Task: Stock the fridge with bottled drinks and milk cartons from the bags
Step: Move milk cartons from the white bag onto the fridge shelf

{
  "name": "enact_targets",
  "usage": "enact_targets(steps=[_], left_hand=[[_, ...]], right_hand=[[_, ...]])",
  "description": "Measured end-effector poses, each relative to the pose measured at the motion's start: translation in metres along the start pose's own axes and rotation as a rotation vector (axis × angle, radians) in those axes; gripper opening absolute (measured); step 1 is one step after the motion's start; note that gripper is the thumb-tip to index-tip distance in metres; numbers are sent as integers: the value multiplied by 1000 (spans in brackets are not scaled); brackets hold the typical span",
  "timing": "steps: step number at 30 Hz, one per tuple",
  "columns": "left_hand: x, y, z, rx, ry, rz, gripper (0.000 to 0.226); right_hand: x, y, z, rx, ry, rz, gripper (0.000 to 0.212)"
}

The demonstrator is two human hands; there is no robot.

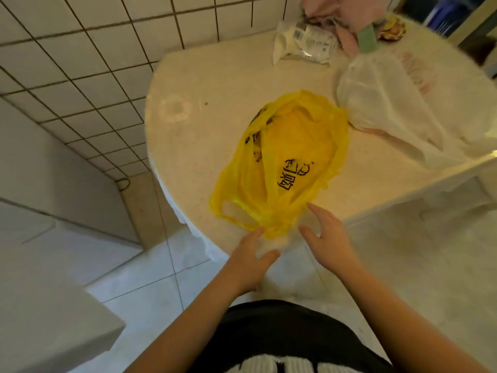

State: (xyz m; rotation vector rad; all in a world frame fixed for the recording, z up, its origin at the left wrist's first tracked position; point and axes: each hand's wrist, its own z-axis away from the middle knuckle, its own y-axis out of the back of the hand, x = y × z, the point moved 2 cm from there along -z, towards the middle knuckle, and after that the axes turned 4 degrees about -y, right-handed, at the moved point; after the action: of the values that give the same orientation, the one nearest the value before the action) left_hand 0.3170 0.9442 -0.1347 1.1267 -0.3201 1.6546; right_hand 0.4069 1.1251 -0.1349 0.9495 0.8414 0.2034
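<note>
The yellow bag (285,162) lies lengthwise away from me, its near end between my left hand (250,262) and right hand (328,238), both spread, empty.

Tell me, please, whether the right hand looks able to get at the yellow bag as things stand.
Probably yes. The right hand is open right beside the yellow bag at the table edge, with nothing between them; the left hand is on the other side.
</note>
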Motion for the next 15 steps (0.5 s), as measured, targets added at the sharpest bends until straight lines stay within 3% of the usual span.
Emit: enact_targets(steps=[3,8,11,15], left_hand=[[12,0,-17,84,222,396,60],[34,-14,-50,109,572,997,37],[46,-31,-74,170,697,1174,43],[56,-55,-108,384,705,1320,51]], right_hand=[[8,12,-31,-28,-123,-229,58],[32,35,-90,-62,-244,-391,59],[48,52,-125,-80,-275,-450,61],[73,69,-173,-115,-271,-450,66]])
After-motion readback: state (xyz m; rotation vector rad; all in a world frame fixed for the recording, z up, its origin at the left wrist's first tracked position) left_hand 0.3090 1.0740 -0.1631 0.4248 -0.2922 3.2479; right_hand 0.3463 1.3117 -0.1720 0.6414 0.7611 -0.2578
